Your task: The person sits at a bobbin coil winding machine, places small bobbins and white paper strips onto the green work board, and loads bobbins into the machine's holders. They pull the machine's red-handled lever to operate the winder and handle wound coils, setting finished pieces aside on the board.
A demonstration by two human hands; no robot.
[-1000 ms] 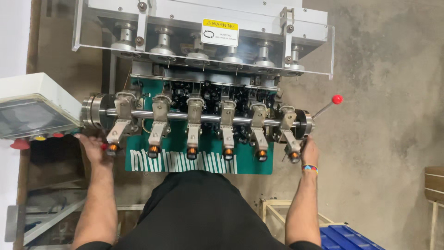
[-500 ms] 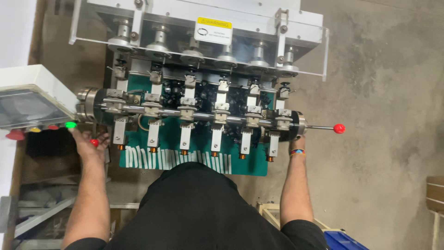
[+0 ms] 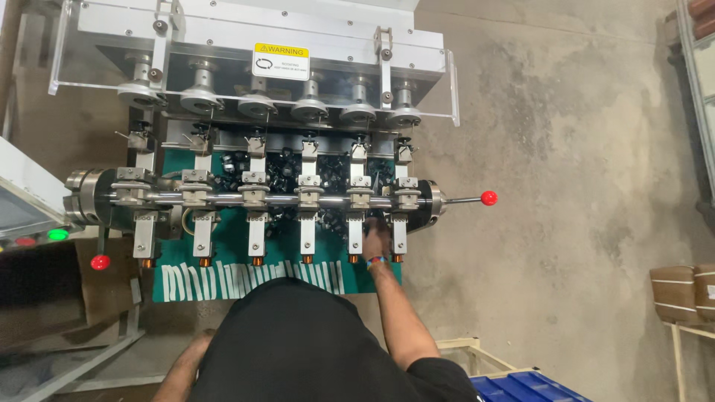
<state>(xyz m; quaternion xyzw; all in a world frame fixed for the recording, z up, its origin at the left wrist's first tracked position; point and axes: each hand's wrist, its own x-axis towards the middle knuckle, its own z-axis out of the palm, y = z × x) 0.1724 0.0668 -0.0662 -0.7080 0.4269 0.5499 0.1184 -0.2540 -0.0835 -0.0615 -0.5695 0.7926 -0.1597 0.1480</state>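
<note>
My right hand (image 3: 376, 240) reaches in under the horizontal steel shaft (image 3: 272, 199), between the two rightmost clamp fixtures (image 3: 355, 223). Its fingers are at the pile of small black parts (image 3: 287, 167) on the green mat (image 3: 231, 238), and I cannot see whether they hold one. My left hand (image 3: 198, 346) is low beside my black shirt, away from the machine and mostly hidden. Several clamp fixtures hang down from the shaft with copper-coloured tips. A lever with a red ball knob (image 3: 488, 198) sticks out level at the shaft's right end.
Above the shaft is a row of round spindles (image 3: 257, 104) behind a clear guard (image 3: 436, 82) with a yellow label. A control box (image 3: 22, 201) with a green light stands left, with a red knob (image 3: 100, 262) below. Blue crate (image 3: 521, 387) and brown rolls (image 3: 681, 290) at right.
The red-knob lever has stayed level after swinging down. My left hand has left the shaft's left end and dropped. My right hand moved from the shaft's right end in between the fixtures.
</note>
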